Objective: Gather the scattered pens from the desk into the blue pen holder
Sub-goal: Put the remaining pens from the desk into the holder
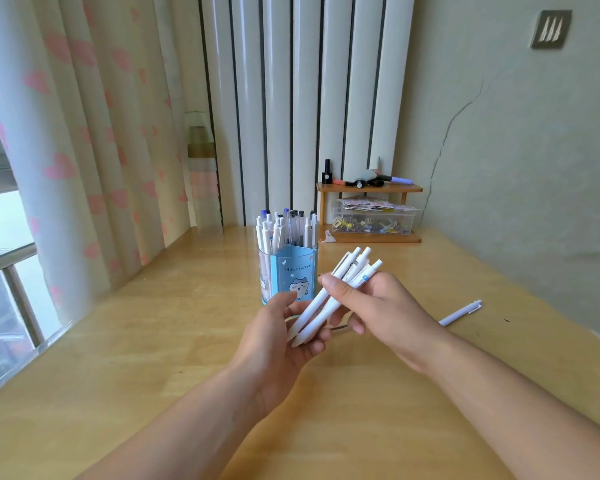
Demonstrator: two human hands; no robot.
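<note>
A bundle of white pens (329, 296) slants between both hands just in front of the blue pen holder (291, 275). My right hand (374, 306) grips the bundle near its upper half, thumb on top. My left hand (281, 334) cups the pens' lower tips from below, fingers curled around them. The holder stands upright on the wooden desk (153, 341) and carries several white and clear pens. One more white pen (461, 312) lies flat on the desk to the right of my right hand. A dark thin item shows partly under my right hand; I cannot tell what it is.
A small wooden shelf (369, 188) at the back holds a clear box of clips (373, 221) and small bottles and markers on top. A clear bottle (203, 174) stands by the curtain. The wall runs along the desk's right side, the window edge along the left.
</note>
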